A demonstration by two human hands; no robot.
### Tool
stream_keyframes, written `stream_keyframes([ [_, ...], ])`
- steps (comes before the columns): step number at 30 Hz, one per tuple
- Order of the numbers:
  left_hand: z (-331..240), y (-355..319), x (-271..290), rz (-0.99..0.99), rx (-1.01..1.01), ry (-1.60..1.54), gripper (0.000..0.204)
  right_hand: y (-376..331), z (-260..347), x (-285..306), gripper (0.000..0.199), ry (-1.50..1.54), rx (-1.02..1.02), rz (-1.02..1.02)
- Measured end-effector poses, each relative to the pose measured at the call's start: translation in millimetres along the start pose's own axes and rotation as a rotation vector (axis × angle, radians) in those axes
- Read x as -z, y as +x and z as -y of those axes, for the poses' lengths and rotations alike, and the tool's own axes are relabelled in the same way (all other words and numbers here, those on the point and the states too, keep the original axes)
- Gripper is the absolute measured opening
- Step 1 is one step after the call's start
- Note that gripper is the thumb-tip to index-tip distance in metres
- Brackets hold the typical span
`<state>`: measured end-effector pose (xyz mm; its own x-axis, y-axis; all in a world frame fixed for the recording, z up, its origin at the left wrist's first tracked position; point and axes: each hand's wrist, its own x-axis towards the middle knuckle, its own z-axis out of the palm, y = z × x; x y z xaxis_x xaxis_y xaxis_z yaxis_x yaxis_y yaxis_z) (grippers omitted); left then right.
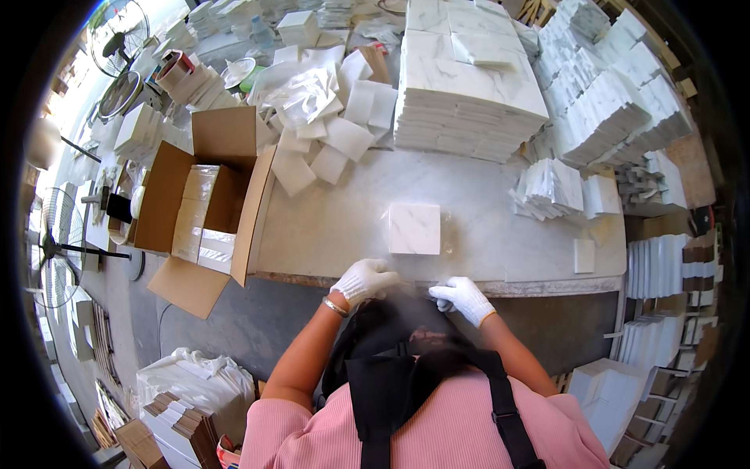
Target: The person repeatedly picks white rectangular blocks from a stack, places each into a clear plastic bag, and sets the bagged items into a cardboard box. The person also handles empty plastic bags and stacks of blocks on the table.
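Note:
My left hand, in a white knit glove, is at the table's front edge with its fingers curled together. My right hand, gloved the same way, is a little to the right with thumb and fingers pressed together. Whatever either hand pinches, if anything, is too small or blurred to make out. Just beyond both hands, apart from them, a square block of white marble tiles lies on the pale stone tabletop. Clear plastic film shows around its sides.
An open cardboard box with wrapped packs inside stands at the left. Behind are loose white foam sheets and a tall stack of marble slabs. More tiles lean at the right, near a small white piece.

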<state>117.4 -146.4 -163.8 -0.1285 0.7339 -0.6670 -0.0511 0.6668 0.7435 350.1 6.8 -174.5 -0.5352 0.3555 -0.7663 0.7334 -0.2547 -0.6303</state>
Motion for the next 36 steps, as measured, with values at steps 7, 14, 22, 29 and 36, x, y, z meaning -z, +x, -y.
stream_keyframes([
  [7,-5.0,9.0,7.3,0.103,-0.013,0.179,0.037,-16.6,7.2,20.3,0.040,-0.779,0.093,-0.136],
  [14,-1.5,19.2,17.4,0.109,-0.174,0.382,0.041,-48.6,148.3,91.3,0.037,-0.639,0.440,-0.253],
  [22,13.1,55.7,16.2,0.107,-0.181,0.538,0.047,16.1,358.7,211.6,0.058,-0.689,0.835,-0.663],
  [29,-7.4,30.9,14.9,0.077,-0.035,0.537,0.041,133.2,428.2,218.6,0.114,-1.078,0.397,-0.706],
  [36,7.8,28.0,2.2,-0.020,-0.147,0.430,0.028,220.5,404.9,334.0,0.098,-0.567,0.642,-0.482],
])
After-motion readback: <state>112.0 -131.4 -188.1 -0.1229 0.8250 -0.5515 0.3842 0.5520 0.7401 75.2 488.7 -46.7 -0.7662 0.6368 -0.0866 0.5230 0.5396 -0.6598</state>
